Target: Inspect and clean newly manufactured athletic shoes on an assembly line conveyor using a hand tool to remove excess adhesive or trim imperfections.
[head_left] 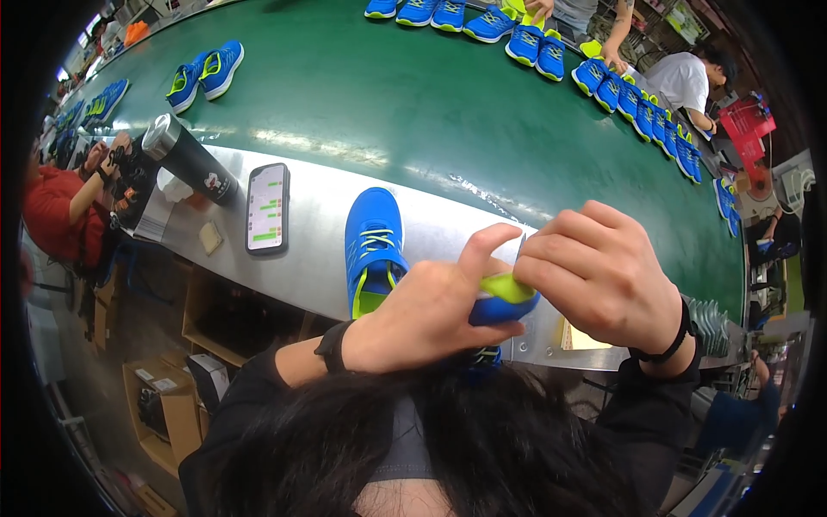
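My left hand (418,310) is closed round the heel end of a blue sneaker (504,310) with a lime-green lining, tilted just above the bench's near edge. At the lime collar, the fingers of my right hand (603,271) are pinched together. A thin pointed sliver shows beside those fingertips, too small to name, and what the pinch holds is hidden. Just left of my hands a second blue sneaker (375,226) with lime laces stands on the metal ledge, toe away from me. My left forearm covers part of its heel.
Left on the metal ledge (319,289) are a phone (267,209) and a dark tumbler (194,159). Beyond runs a green conveyor belt (362,103) with blue sneakers (220,69). Co-workers handle shoes at the far right; a person in red (65,207) sits at the left.
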The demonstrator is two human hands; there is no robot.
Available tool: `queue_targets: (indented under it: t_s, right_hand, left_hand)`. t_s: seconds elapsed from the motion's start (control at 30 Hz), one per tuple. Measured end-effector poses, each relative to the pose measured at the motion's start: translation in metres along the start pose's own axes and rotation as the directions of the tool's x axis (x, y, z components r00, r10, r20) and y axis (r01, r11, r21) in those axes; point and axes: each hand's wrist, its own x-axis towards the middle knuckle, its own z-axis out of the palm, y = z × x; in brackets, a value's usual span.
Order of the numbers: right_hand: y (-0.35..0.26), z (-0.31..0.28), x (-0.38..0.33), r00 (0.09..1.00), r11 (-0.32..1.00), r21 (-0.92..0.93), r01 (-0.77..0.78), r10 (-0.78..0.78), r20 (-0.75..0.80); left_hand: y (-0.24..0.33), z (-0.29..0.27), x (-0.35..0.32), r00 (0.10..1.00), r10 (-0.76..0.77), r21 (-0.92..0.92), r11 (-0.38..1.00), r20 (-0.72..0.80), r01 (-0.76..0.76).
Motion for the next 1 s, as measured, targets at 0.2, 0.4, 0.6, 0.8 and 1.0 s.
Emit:
queue_targets:
  t_s: [0.2,0.4,0.6,0.8,1.0]
  right_hand:
    - [0.011,0.02,-0.013,0.99,0.966,0.23,-0.117,0.13,-0.044]
    - [0.057,0.038,-0.028,0.854,0.85,0.283,-0.444,0.497,-0.156]
    - [0.095,0.088,-0.062,0.632,0.632,-0.033,-0.775,0.775,-0.016]
    - [0.031,0.144,-0.083,0.451,0.21,0.465,-0.86,0.741,0.498]
    - [-0.047,0.186,-0.048,0.49,0.046,0.621,-0.782,0.66,0.569]
  left_hand:
    - [-0.001,0.005,-0.004,0.999,-0.032,0.002,0.999,0.032,0.032]
    - [-0.015,-0.018,0.021,0.988,-0.126,-0.059,0.99,0.094,0.132]
    - [-0.061,-0.057,0.016,0.991,0.086,0.446,0.894,-0.107,-0.03]
    - [-0.098,-0.053,-0.072,0.893,-0.371,0.33,0.835,-0.256,0.441]
    - [-0.101,-0.017,-0.12,0.76,-0.648,0.069,0.757,-0.05,0.65]
